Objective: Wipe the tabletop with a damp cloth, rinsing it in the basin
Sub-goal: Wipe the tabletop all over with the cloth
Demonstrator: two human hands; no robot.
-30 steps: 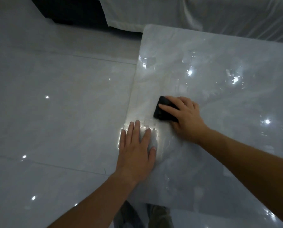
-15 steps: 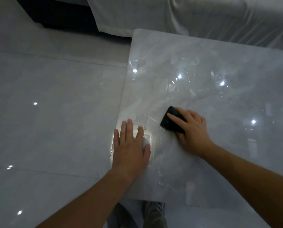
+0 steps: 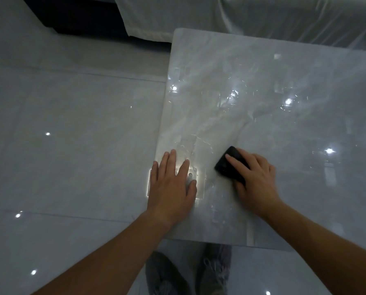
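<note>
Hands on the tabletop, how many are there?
2: the left hand lies flat at the tabletop's left edge; the right hand presses the black cloth beside it.

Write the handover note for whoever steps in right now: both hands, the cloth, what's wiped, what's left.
Left hand: flat on the tabletop by its left edge, holding nothing.
Right hand: presses the dark cloth onto the top, right of the left hand.
Done: wet smears cover the left and middle.
Left: the right side seems dry; wipe it. Basin not in view.
</note>
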